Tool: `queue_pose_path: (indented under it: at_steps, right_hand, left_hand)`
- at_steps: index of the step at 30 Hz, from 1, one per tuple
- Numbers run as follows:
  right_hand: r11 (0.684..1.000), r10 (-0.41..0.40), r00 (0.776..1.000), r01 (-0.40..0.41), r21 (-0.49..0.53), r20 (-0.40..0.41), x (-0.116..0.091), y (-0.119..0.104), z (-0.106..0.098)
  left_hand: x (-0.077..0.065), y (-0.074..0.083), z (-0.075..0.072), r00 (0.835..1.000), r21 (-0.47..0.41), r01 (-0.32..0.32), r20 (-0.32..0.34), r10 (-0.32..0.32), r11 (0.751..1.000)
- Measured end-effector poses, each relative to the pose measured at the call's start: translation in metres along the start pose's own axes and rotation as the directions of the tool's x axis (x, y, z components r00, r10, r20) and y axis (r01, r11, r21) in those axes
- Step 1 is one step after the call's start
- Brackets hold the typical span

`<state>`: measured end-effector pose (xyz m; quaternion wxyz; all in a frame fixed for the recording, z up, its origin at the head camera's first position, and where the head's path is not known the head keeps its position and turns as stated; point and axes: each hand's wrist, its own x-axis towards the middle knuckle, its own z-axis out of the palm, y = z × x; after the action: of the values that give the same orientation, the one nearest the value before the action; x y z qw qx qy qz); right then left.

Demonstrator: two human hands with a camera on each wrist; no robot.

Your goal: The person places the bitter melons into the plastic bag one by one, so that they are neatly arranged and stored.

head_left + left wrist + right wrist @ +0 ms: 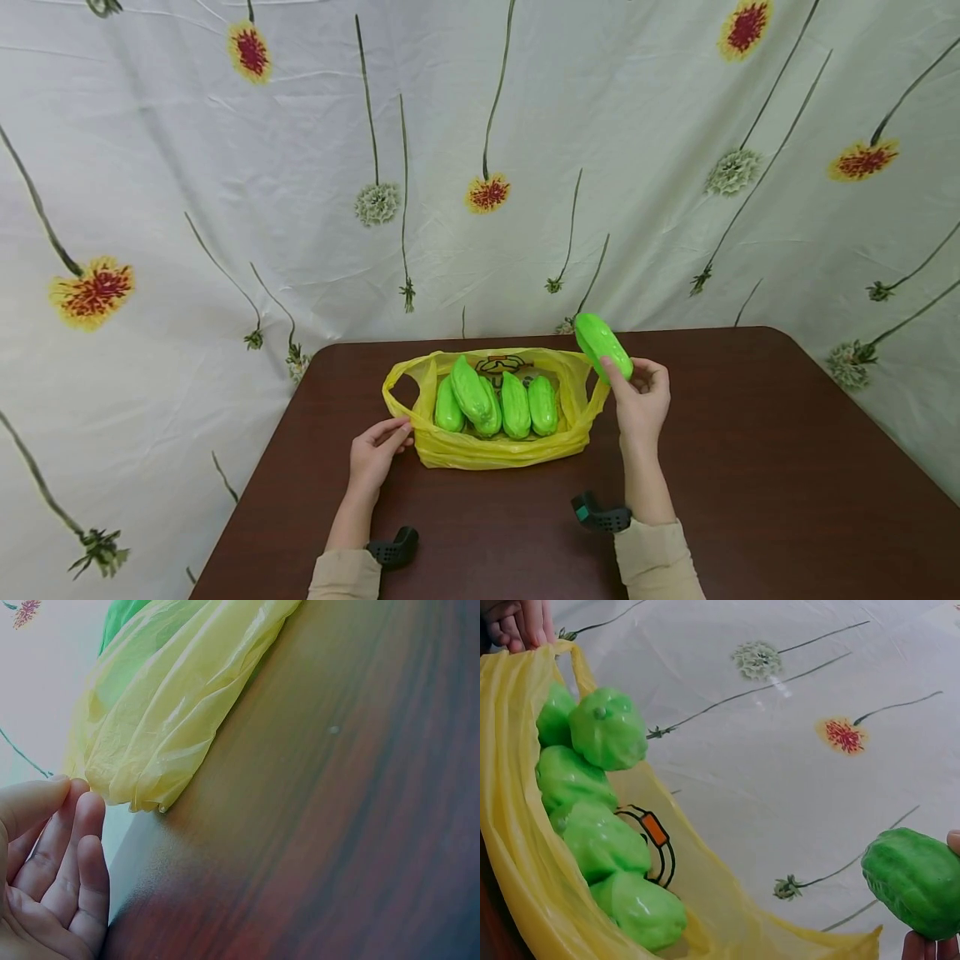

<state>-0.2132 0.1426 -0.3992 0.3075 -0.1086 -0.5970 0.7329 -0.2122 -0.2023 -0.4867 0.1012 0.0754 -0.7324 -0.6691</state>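
Observation:
A yellow plastic bag (498, 454) lies on the table with its mouth spread wide. Several glossy green gourds (516, 406) with ridged sides are inside, one leaning on top of the others at the left. My left hand (375, 454) pinches the bag's left edge between thumb and forefinger; the left wrist view shows the other fingers (91, 881) loosely bent. Above the bag's right handle, my right hand (643, 404) holds another green gourd (600, 342), tilted, between thumb and fingers. In the right wrist view this gourd (915, 881) is apart from the bag.
The dark brown wooden table (750, 467) extends on both sides of the bag. Behind it hangs a pale cloth (637, 125) printed with flowers. A dark print (504, 364) marks the bag's inner back wall. Each wrist wears a black band (393, 547).

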Motion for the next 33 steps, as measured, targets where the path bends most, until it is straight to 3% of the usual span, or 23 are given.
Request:
queue_pose_path:
  at_steps: [18, 33]
  right_hand:
    - [1.0, -0.004, 0.998, 0.003, 0.011, 0.064, -0.018, 0.008, 0.024]
    - [0.997, 0.006, 0.992, 0.004, -0.08, 0.124, -0.029, 0.009, 0.034]
  left_hand:
    - [-0.002, 0.002, 0.0, 1.0, 0.002, 0.01, 0.006, -0.01, 1.0]
    - [-0.002, 0.002, 0.0, 1.0, -0.002, 0.007, 0.007, -0.007, 1.0]
